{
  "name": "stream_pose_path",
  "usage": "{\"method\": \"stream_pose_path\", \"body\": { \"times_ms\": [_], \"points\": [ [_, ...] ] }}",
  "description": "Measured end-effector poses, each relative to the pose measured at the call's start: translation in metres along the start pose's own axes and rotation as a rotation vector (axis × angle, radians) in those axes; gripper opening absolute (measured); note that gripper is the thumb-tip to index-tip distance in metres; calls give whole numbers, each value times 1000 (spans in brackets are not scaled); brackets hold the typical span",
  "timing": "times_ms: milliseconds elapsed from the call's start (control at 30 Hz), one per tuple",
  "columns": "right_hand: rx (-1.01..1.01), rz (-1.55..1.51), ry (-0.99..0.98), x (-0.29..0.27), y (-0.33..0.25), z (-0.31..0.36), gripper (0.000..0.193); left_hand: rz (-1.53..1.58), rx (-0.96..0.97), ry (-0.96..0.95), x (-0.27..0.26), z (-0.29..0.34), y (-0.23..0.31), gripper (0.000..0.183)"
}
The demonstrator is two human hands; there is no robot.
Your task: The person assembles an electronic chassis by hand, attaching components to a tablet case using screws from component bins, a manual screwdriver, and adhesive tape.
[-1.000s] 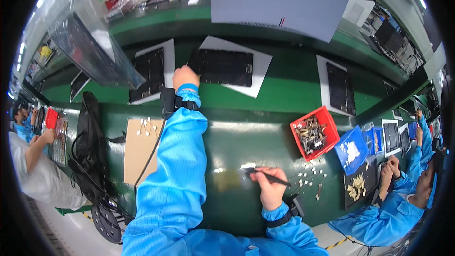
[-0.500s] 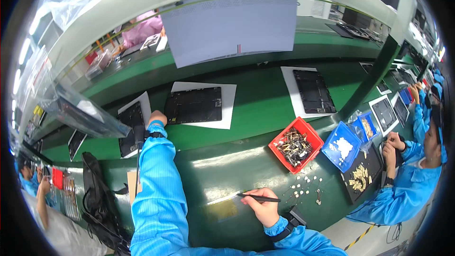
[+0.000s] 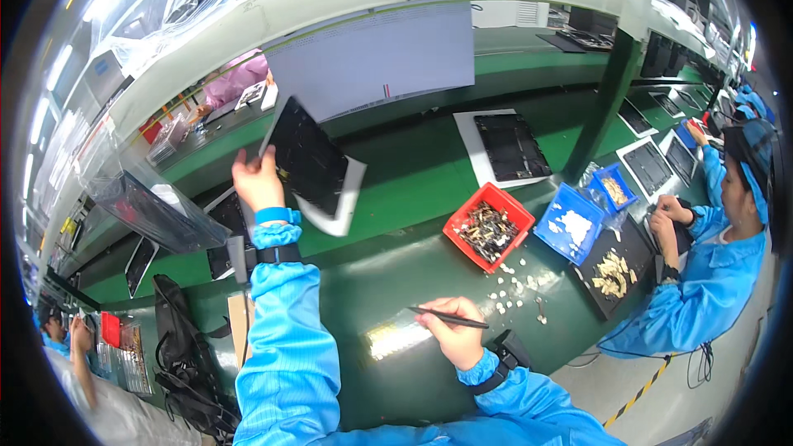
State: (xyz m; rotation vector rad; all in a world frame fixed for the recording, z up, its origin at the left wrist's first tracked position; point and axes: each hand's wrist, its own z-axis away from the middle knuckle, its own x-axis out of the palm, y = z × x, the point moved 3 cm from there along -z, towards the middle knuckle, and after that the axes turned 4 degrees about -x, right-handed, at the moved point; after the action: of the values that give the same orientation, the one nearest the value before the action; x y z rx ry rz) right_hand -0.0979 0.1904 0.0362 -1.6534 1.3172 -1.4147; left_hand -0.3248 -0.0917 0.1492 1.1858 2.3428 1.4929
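Left hand [image 3: 256, 182]: gripped the black panel [image 3: 307, 157] with its white sheet, lifted tilted above the green counter [image 3: 413, 190], at 11 o'clock.
Right hand [image 3: 453, 330]: pinched black tweezers [image 3: 446, 319], at 6 o'clock.
Red bin [image 3: 489, 227]: 2 o'clock of the right hand, small white parts [image 3: 508, 291] between.

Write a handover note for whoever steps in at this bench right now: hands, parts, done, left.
Left hand: grip on the edge of a black panel, lifted and tilted above the green belt; a white sheet hangs under it.
Right hand: grip on a thin black tool, low over the bench.
Parts: small pale pieces loose on the bench beside the red bin; blue bin to its right.
Done: panel picked off the belt.
Left: panel not yet set down; tool not yet touching it.
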Motion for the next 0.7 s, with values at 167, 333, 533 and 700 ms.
{"method": "stream_pose_path", "body": {
  "times_ms": [167, 333, 533, 700],
  "points": [
    [-436, -125, 60, -18, -74, 15, 24, 21, 117, -333, -30, 12, 131, 10],
    [-699, -47, 215, -73, -129, 40, 20, 276, 265, -453, -119, 10, 199, 26],
    [-694, 54, 319, -117, -143, 61, 21, 625, 62, -1416, -132, 51, 250, 31],
    [-655, 81, 336, -129, -132, 68, 17, 11, -182, -1639, -88, 163, 184, 17]
  ]
}}
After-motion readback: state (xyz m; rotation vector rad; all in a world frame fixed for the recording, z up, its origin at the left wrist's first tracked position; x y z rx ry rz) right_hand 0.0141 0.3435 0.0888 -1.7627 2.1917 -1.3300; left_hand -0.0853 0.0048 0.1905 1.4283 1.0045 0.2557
